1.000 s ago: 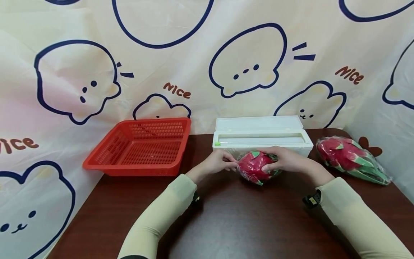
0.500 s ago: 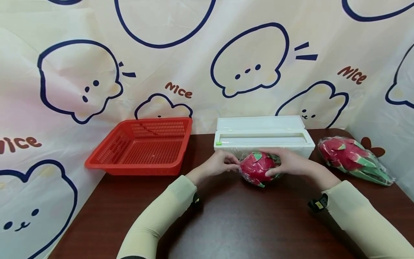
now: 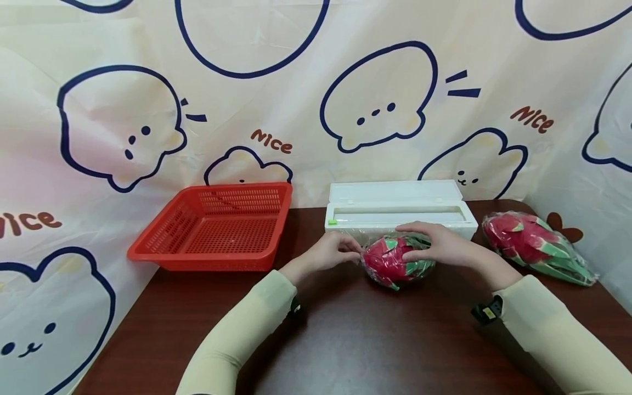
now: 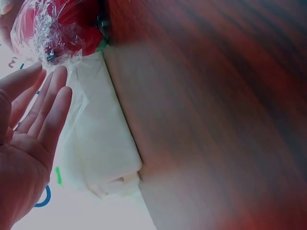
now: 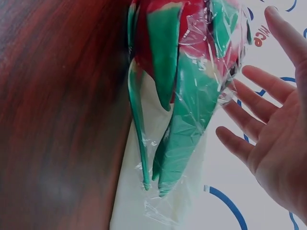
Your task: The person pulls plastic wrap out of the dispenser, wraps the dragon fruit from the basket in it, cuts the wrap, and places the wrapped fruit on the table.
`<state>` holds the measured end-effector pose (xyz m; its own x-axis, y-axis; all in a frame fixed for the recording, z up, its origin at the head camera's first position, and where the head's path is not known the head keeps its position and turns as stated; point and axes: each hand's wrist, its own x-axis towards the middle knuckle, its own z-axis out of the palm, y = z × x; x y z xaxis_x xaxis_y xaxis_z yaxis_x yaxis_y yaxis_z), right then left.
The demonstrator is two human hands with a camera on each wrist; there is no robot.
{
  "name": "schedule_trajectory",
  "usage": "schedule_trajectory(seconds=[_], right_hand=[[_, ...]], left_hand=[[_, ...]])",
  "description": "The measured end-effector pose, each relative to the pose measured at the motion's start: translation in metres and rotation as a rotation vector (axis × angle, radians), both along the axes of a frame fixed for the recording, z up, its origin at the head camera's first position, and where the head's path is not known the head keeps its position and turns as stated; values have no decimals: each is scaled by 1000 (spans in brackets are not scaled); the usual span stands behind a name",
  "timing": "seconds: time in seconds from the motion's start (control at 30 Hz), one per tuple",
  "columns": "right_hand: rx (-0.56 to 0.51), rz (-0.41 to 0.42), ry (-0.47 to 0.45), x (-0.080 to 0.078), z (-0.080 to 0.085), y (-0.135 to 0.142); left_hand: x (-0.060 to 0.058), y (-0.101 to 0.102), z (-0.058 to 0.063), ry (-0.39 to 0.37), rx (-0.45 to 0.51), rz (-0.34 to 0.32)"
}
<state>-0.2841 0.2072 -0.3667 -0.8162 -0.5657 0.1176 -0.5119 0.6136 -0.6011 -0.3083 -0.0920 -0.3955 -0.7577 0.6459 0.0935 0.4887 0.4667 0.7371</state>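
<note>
A plastic-wrapped dragon fruit (image 3: 387, 260), red with green leaf tips, lies on the table before the white box. My left hand (image 3: 332, 251) pinches the plastic wrap (image 4: 76, 62) at the fruit's left end between thumb and fingertips; its other fingers lie fairly straight in the left wrist view. From the right, my right hand (image 3: 436, 245) spans the fruit, thumb in front and fingers over the top. In the right wrist view its fingers are spread and straight beside the wrapped fruit. Long green leaf tips point away under loose film there.
Behind the fruit stands a white wrap dispenser box (image 3: 405, 216) with its lid raised and a green slider. A red plastic basket (image 3: 212, 255) sits at back left. Another wrapped dragon fruit (image 3: 538, 244) lies at right on the dark table (image 3: 355, 351). A printed cloth (image 3: 276, 104) hangs behind.
The dragon fruit has turned a little, and more green shows on its right side. Both hands stay at it, nearly in place. The head view has shifted slightly.
</note>
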Motion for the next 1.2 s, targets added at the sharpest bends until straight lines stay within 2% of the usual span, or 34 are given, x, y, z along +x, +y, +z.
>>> schedule_trajectory(seconds=[0.13, 0.23, 0.37, 0.53, 0.63, 0.7, 0.87, 1.0, 1.2], right_hand=[[10, 12, 40, -3, 5, 1], [23, 0, 62, -7, 11, 1], [52, -20, 81, -15, 25, -2], [86, -2, 136, -32, 44, -11], [83, 28, 164, -45, 53, -21], [84, 45, 175, -54, 57, -29], [72, 75, 166, -70, 62, -51], [71, 96, 120, -78, 62, -70], [130, 141, 80, -87, 57, -97]], left_hand=[[3, -9, 1, 38, 7, 40], [7, -17, 2, 84, 18, 102], [12, -27, 2, 163, 108, 182], [12, -37, 0, 256, 273, 260], [8, -41, 0, 287, 295, 312], [6, -43, 0, 294, 274, 350], [-8, -40, 0, 268, 192, 410], [-23, -37, -4, 185, 150, 437], [-42, -34, -10, 63, 116, 439]])
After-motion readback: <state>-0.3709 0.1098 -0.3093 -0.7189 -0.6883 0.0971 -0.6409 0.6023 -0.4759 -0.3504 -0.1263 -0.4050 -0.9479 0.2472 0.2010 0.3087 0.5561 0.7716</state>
